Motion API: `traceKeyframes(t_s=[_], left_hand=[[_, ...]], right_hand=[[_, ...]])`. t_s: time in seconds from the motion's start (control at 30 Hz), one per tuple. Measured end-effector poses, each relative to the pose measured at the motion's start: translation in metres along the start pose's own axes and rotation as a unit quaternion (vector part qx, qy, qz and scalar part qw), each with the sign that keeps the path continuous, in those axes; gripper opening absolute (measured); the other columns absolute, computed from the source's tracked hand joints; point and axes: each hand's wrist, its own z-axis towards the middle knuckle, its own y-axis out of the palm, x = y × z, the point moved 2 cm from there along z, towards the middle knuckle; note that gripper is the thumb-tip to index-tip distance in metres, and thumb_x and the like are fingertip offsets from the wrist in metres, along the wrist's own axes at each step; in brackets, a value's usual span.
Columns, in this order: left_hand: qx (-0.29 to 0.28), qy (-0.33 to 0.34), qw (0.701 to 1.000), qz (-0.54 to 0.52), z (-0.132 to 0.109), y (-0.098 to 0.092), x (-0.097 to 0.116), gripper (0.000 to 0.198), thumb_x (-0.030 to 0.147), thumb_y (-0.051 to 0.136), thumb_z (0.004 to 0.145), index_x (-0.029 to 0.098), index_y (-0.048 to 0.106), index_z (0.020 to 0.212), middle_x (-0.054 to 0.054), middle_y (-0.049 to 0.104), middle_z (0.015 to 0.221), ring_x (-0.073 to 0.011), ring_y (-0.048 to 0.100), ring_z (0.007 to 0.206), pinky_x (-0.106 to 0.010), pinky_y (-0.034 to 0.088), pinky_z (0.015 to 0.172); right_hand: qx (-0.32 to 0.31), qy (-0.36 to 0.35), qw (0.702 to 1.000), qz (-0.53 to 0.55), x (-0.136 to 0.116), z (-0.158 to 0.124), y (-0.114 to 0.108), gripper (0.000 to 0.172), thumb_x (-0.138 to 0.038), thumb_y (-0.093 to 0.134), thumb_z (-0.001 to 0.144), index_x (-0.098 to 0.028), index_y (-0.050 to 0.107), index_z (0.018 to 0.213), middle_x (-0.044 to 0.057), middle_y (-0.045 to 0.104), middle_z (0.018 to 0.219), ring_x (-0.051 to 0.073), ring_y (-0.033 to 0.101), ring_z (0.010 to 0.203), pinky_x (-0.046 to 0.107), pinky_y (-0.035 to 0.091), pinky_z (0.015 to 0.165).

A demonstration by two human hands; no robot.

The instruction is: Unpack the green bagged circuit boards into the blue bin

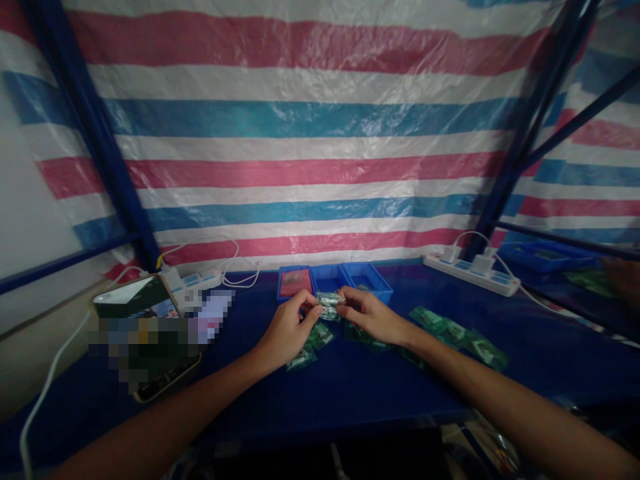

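Observation:
Between my two hands, just in front of the blue bins, is a small clear plastic packet (329, 305) with a greenish tint; its contents are too small to make out. The fingers of my left hand (295, 323) pinch its left side. My right hand (373, 317) grips its right side with thumb and fingertips. Similar green packets (320, 335) lie on the blue table below my left hand. Others, partly hidden, lie under my right hand, and several more packets (460, 333) are spread to the right of it.
A blue divided bin (367, 277) stands behind my hands, with something reddish (295, 283) in its left compartment. A phone (150, 333) leans at the left, partly blurred. Power strips (473, 273) with white cables sit at both sides. At far right, another person's hand (623, 277) shows.

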Motion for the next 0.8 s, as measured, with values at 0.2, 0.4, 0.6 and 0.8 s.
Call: traceKeyframes(t_s=[0.2,0.4,0.6,0.8], left_hand=[[-0.015,0.001,1.000,0.010,-0.0007,-0.0004,0.0047,0.014,0.034,0.062,0.098,0.020,0.064,0.097,-0.001,0.071,0.092,-0.0169,0.064,0.080,-0.028,0.045,0.072],[-0.020,0.000,1.000,0.019,0.0002,-0.0025,0.0091,0.013,0.032,0.061,0.098,0.020,0.064,0.093,-0.001,0.070,0.087,-0.0162,0.062,0.075,-0.027,0.042,0.066],[-0.017,0.007,1.000,0.008,0.0008,-0.0030,0.0094,0.015,0.032,0.061,0.098,0.019,0.064,0.089,0.001,0.066,0.083,-0.0151,0.060,0.073,-0.026,0.041,0.065],[-0.013,-0.002,1.000,0.000,-0.0004,-0.0021,0.0057,0.020,0.033,0.063,0.097,0.019,0.058,0.083,0.003,0.061,0.074,-0.0139,0.057,0.068,-0.025,0.040,0.063]], right_hand=[[0.008,-0.010,1.000,-0.006,-0.0007,-0.0002,-0.0007,0.030,-0.048,0.056,0.102,-0.020,0.054,0.091,-0.004,0.044,0.075,0.013,0.041,0.065,0.025,0.032,0.056],[0.005,-0.020,1.000,-0.017,-0.0023,-0.0004,0.0010,0.031,-0.049,0.057,0.102,-0.020,0.055,0.091,-0.004,0.044,0.075,0.013,0.040,0.066,0.026,0.032,0.058],[-0.004,-0.026,1.000,-0.011,0.0016,0.0000,0.0016,0.031,-0.049,0.059,0.102,-0.019,0.057,0.093,-0.004,0.046,0.077,0.013,0.041,0.066,0.026,0.032,0.059],[-0.002,-0.016,1.000,0.005,0.0026,0.0001,0.0010,0.033,-0.051,0.059,0.103,-0.020,0.053,0.091,-0.005,0.043,0.073,0.012,0.039,0.062,0.025,0.031,0.056]])
